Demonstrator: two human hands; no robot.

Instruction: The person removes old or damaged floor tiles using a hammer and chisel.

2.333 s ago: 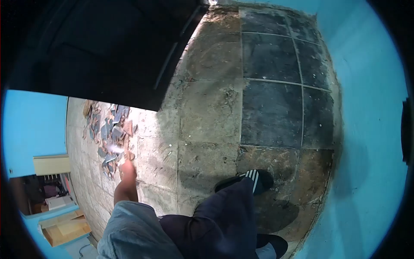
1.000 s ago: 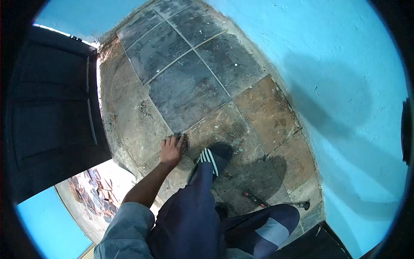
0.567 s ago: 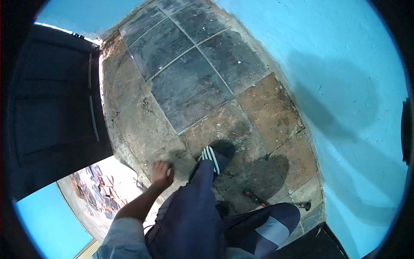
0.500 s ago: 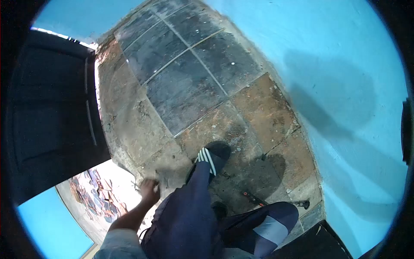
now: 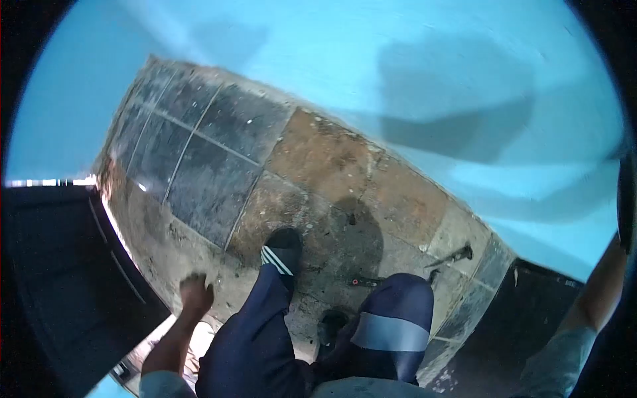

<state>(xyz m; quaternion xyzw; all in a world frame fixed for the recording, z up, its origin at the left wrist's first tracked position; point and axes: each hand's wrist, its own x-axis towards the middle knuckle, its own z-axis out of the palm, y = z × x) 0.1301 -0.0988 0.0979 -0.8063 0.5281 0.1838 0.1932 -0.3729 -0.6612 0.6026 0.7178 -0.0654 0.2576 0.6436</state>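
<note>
My left hand (image 5: pixel 196 292) hangs over the bare grey floor beside my left leg, dark and blurred. Its fingers look bent, but whether they are closed, or on anything, does not show. At the right edge my right forearm (image 5: pixel 602 285) reaches up along the wall; the hand itself is out of sight. Near my bent right knee (image 5: pixel 398 298) lies a dark tool, perhaps a hammer (image 5: pixel 458 255), with its head towards the wall. A dark, slim tool with a red spot (image 5: pixel 365 282) lies left of it, partly behind the knee. Neither hand touches these tools.
Dark floor tiles (image 5: pixel 215 186) fill the far left part of the floor, with rough, brownish patches (image 5: pixel 325 149) beside them. A blue wall (image 5: pixel 431 79) runs along the far side. A black door (image 5: pixel 66 259) stands at left, another dark panel (image 5: pixel 491 331) at right.
My view has swung to the right, so the floor appears turned and more blue wall shows. My right forearm has come into view. The broken pieces outside the left door are out of view.
</note>
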